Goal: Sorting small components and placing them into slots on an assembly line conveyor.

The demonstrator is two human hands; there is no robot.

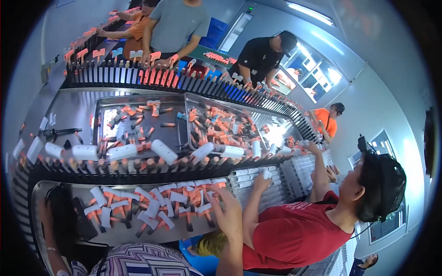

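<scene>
Okay, near first: my right hand [226, 209] reaches from the lower edge into the metal tray [120, 236] in front of me, fingers curled over the white-and-orange parts [152, 207] at the tray's right end; I cannot tell if the grip is closed on one. My left hand [45, 212] sits at the tray's left edge, dark and blurred, next to a black object [84, 224]; its grip I cannot tell either. The parts lie scattered across the whole tray floor. Just beside me on the right, a person in a red shirt [294, 232] touches a rack of clear tubes [258, 184]. Beyond my tray runs a black slotted conveyor [115, 168] carrying white cylinders [163, 152]. Past that, two more trays [138, 101] hold loose orange parts. Farther still, a second conveyor row [138, 76] stands full of orange-tipped pieces, with other workers [177, 23] at its far side.
</scene>
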